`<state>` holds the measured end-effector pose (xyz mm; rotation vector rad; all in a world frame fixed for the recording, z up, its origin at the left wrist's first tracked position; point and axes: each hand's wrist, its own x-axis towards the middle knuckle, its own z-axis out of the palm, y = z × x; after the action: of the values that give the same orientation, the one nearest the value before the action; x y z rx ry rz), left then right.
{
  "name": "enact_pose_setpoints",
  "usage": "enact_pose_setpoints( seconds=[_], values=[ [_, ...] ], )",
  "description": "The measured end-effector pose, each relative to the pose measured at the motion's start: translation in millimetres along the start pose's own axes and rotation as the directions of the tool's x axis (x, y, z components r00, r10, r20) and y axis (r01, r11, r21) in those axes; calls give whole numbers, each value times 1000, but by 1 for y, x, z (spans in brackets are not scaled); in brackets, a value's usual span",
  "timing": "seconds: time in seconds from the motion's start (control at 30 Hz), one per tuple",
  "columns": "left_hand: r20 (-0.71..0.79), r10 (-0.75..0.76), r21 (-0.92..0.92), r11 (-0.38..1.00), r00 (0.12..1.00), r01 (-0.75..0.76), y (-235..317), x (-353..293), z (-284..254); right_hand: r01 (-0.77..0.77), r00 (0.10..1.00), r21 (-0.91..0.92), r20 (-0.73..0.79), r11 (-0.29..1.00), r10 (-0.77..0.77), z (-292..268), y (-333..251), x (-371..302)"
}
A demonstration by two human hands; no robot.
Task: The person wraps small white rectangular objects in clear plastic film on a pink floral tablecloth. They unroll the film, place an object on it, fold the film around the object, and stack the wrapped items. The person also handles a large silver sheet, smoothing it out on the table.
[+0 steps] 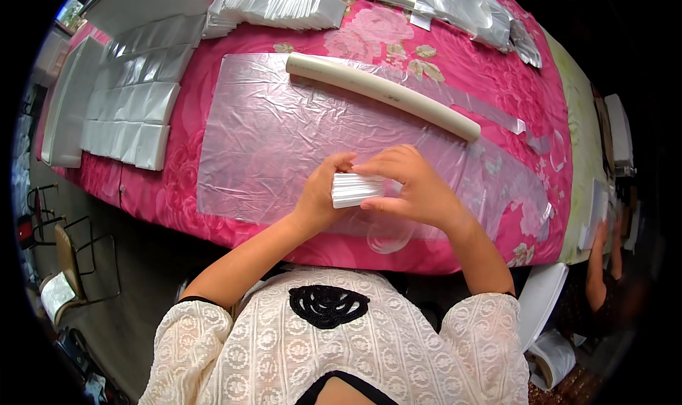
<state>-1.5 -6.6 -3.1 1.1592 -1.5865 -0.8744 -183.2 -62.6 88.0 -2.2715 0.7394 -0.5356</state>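
Observation:
A small stack of thin white folded pieces (355,191) is held upright over the near part of a clear plastic sheet (249,138). My left hand (317,193) wraps round its left end. At the other end, the fingers and thumb of my right hand (420,190) curve over the stack and pinch it from above and below. Clear film shows between that palm and the stack; what it belongs to is hard to make out. Below the right hand is a faint, see-through round shape (389,236). Beyond both hands, a long cream tube (383,96) lies across the sheet.
A pink flowered cloth (181,185) covers the table. Silvery-white packets (131,110) lie in rows at left beside a white box (69,106). More packets (277,8) stand in a row at the back, near silvery film (462,11). Another person's arms (598,266) show at far right.

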Motion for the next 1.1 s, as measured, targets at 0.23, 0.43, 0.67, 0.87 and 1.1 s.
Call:
enact_pose_setpoints(
  seconds=[0.23,0.43,0.67,0.87,1.1],
  values=[
    [29,-26,38,999,999,25,4,1,0,124,987,-208,131,970,-98,-5,-4,20],
    [35,-3,70,998,999,0,4,2,-2,149,986,-403,123,903,-108,7,-22,22],
    [4,-55,37,998,999,54,18,3,-10,44,999,-357,41,933,-31,-1,-5,28],
    [-12,-410,-88,909,912,407,6,1,-60,-506,848,447,101,738,521,-37,29,44],
    [-234,79,534,843,969,60,26,8,-111,-377,895,745,142,551,422,-2,22,63]
  ],
)
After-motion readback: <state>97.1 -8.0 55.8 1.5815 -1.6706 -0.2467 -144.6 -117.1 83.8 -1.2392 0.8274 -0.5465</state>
